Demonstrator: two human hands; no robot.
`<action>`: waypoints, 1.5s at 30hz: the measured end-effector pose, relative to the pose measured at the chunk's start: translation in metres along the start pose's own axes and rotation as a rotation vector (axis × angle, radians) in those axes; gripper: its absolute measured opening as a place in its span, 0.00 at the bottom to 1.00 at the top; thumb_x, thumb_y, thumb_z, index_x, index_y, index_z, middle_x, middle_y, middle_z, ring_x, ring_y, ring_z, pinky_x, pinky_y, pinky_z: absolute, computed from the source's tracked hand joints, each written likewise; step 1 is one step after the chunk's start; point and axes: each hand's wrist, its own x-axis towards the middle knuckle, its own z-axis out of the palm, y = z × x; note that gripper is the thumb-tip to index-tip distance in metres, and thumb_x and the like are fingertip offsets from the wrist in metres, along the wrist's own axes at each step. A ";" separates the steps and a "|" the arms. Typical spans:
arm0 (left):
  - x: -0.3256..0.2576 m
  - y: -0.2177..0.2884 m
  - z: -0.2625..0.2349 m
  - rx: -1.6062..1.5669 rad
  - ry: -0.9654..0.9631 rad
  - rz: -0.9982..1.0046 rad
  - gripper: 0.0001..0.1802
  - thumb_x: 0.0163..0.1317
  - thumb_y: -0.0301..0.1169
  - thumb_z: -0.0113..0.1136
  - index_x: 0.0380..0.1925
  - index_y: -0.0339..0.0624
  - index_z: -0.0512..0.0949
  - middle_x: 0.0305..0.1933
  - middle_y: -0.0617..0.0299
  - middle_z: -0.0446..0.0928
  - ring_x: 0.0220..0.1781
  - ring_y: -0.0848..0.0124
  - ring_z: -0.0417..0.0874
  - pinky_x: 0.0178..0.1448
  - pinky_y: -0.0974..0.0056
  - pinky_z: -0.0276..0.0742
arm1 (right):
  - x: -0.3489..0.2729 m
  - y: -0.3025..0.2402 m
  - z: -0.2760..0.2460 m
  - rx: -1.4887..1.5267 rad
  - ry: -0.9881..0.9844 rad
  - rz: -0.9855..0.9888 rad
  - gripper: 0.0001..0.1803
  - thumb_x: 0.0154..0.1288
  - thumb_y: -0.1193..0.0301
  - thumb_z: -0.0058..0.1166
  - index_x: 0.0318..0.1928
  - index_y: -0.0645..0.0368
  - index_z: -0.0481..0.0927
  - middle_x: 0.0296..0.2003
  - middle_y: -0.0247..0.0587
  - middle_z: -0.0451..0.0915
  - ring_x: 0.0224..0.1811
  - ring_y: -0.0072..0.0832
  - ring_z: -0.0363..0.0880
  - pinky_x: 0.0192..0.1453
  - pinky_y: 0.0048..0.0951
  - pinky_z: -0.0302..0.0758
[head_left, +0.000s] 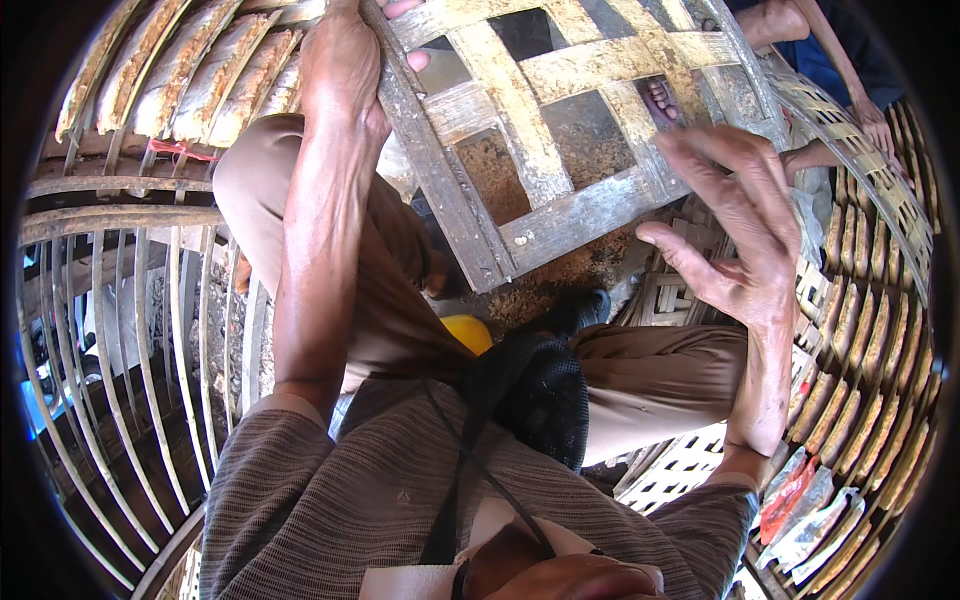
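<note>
Left hand [340,60] clamped on the left edge of a woven bamboo lattice panel [560,130], fingers wrapped over the strip, fingertips [415,60] showing on the far side. Panel held tilted above the knees, its wide flat strips crossing in open squares. Right hand [735,220] at the panel's right lower corner, fingers spread apart, thumb stretched toward the corner; contact with the panel impossible to tell. Left of the panel, a curved frame of thin bamboo ribs [130,330]. Right of the panel, stacked woven baskets [880,320]. Below the panel, a yellow object [470,332] between the knees.
</note>
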 end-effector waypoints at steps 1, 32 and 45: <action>0.000 0.000 -0.001 0.002 0.003 0.001 0.22 0.84 0.46 0.41 0.44 0.40 0.77 0.27 0.63 0.79 0.18 0.76 0.78 0.17 0.73 0.77 | 0.002 -0.002 0.003 -0.025 -0.008 -0.027 0.12 0.55 0.62 0.77 0.33 0.56 0.89 0.38 0.35 0.89 0.47 0.31 0.87 0.57 0.39 0.85; -0.003 -0.003 -0.002 -0.202 -0.071 -0.123 0.23 0.84 0.47 0.39 0.54 0.40 0.75 0.32 0.62 0.81 0.22 0.73 0.79 0.18 0.72 0.78 | -0.004 -0.019 0.032 -0.167 -0.228 -0.348 0.24 0.65 0.57 0.67 0.58 0.56 0.85 0.60 0.47 0.84 0.67 0.42 0.80 0.79 0.58 0.69; -0.009 -0.004 0.010 -0.168 -0.095 -0.147 0.23 0.84 0.47 0.37 0.56 0.40 0.73 0.34 0.58 0.81 0.22 0.72 0.80 0.16 0.72 0.77 | -0.026 -0.032 0.056 0.300 -0.103 -0.376 0.09 0.69 0.63 0.63 0.43 0.52 0.90 0.62 0.39 0.83 0.69 0.32 0.78 0.82 0.65 0.60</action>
